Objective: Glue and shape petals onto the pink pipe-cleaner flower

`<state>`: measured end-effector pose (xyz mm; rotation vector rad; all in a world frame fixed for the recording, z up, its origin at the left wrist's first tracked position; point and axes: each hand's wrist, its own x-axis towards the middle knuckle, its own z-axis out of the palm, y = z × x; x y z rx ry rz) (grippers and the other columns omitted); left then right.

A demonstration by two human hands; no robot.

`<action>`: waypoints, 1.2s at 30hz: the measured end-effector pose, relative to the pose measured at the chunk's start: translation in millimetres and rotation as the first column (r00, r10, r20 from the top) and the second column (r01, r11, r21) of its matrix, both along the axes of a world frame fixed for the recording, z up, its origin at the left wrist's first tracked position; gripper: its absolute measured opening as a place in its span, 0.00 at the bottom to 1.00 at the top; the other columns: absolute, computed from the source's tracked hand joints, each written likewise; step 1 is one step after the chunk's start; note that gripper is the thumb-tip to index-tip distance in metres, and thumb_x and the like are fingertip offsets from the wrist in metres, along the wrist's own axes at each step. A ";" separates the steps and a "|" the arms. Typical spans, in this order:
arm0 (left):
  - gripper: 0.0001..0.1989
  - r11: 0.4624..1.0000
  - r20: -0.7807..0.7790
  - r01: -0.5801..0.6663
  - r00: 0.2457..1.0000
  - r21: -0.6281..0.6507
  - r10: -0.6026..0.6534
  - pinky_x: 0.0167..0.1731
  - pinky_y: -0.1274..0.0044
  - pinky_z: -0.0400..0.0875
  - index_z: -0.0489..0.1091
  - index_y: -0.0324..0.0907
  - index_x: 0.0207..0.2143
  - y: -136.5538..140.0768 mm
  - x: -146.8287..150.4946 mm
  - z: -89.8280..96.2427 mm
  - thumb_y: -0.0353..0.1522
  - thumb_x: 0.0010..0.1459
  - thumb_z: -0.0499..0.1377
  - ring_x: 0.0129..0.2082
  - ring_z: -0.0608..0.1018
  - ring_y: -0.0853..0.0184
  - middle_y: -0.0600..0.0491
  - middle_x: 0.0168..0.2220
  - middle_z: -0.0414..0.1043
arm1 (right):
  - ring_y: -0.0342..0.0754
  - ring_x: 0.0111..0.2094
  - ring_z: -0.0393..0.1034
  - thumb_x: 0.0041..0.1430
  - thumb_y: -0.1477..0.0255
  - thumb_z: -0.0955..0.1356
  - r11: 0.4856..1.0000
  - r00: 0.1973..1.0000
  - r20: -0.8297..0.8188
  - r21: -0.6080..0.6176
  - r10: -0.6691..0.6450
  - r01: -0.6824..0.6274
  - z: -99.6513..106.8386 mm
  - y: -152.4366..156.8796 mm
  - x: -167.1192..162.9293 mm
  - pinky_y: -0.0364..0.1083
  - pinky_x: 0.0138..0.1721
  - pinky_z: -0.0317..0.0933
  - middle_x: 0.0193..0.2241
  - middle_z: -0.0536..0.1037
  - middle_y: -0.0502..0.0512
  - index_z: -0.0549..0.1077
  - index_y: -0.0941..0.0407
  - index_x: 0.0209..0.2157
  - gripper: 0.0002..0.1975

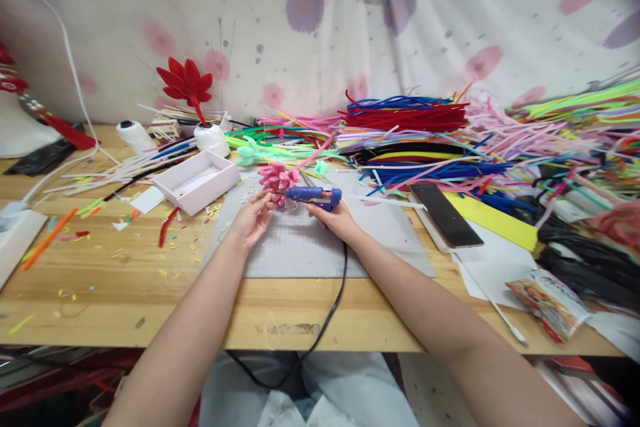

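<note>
My right hand (336, 217) is wrapped round a blue hot glue gun (313, 196); a white glue stick (383, 200) juts from its back end. The gun points left, its tip at a pink pipe-cleaner flower (278, 175). My left hand (254, 217) pinches that flower from below, its fingertips close to the nozzle. Whether the nozzle touches the petals I cannot tell. Both hands are over a grey cutting mat (300, 253). Small white beads (249, 195) lie on the mat behind my left hand.
A white box (197, 180) with beads stands left of the mat. A red flower (186, 83) rises from a white thread spool (212, 140). Pipe cleaners (405, 117) are heaped along the back. A phone (447, 215) lies at right. The gun's black cord (337, 303) hangs over the table edge.
</note>
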<state>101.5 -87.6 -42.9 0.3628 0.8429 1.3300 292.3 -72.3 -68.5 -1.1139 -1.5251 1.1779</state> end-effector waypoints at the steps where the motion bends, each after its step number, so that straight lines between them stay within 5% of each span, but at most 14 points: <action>1: 0.07 1.000 -0.010 0.005 1.000 0.005 -0.005 0.17 0.92 0.67 0.67 0.35 0.32 0.0 0.0 -0.4 0.18 0.52 0.55 0.19 0.71 0.81 0.55 0.25 0.71 | 0.37 0.14 0.53 0.44 0.54 0.69 1.000 1.000 -0.001 0.000 0.002 -0.002 -0.2 0.1 0.2 0.41 0.17 0.49 0.13 0.65 0.46 0.69 0.57 0.21 0.19; 16: 0.06 0.999 -0.131 -0.026 0.991 0.025 0.029 0.22 0.87 0.72 0.70 0.34 0.30 -1.4 0.6 0.8 0.20 0.49 0.58 0.19 0.73 0.79 0.54 0.25 0.74 | 0.38 0.15 0.55 0.43 0.55 0.70 1.000 0.999 0.032 0.000 -0.004 0.004 -1.4 0.7 2.2 0.41 0.18 0.52 0.13 0.65 0.47 0.70 0.57 0.21 0.18; 24: 0.04 0.999 -0.118 0.005 0.993 0.039 -0.001 0.22 0.86 0.73 0.70 0.33 0.28 -1.6 0.9 0.8 0.21 0.52 0.57 0.19 0.72 0.78 0.54 0.22 0.72 | 0.42 0.20 0.63 0.43 0.56 0.70 1.000 1.000 0.023 0.007 -0.013 0.013 -2.0 1.0 0.4 0.42 0.21 0.56 0.15 0.67 0.48 0.70 0.56 0.22 0.17; 36: 0.05 1.000 -0.100 0.019 0.995 0.012 -0.018 0.21 0.89 0.71 0.70 0.32 0.29 -0.3 0.5 1.3 0.20 0.54 0.54 0.19 0.72 0.79 0.53 0.23 0.71 | 0.40 0.19 0.61 0.44 0.56 0.69 0.998 0.998 0.064 0.065 -0.014 0.010 0.5 2.5 0.9 0.41 0.22 0.55 0.15 0.67 0.47 0.69 0.57 0.21 0.18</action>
